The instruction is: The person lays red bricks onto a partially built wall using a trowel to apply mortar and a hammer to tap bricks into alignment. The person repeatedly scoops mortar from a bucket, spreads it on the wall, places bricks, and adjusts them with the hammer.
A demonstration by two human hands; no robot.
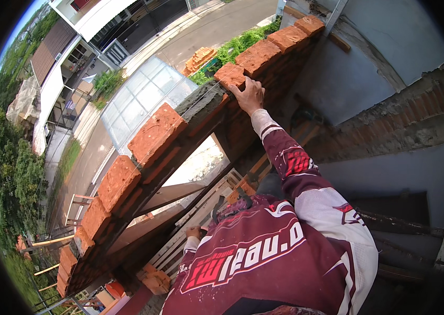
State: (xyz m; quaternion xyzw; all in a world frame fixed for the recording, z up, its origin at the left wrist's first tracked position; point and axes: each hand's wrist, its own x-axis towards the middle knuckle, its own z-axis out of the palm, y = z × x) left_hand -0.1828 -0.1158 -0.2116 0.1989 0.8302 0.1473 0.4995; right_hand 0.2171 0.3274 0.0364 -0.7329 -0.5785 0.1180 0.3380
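My right hand (251, 97) reaches up to the top of a brick wall, its thumb and fingers gripping the near end of an orange-red brick (229, 75). That brick sits on the top course, beside a strip of wet grey mortar (201, 104). On the mortar's other side lies another brick (157, 132), with several more following along the curve toward the lower left. My left hand (195, 232) is low beside my body, near pale wooden slats; its fingers are too small and partly hidden to read. A thin string runs along the wall's top edge.
Several bricks (272, 52) continue the top course toward the upper right. Loose bricks (154, 278) are stacked below, near wooden boards (180, 239). Past the wall are a glazed roof (145, 86), a brick pile (199, 59) and a street. A grey wall (361, 73) stands at right.
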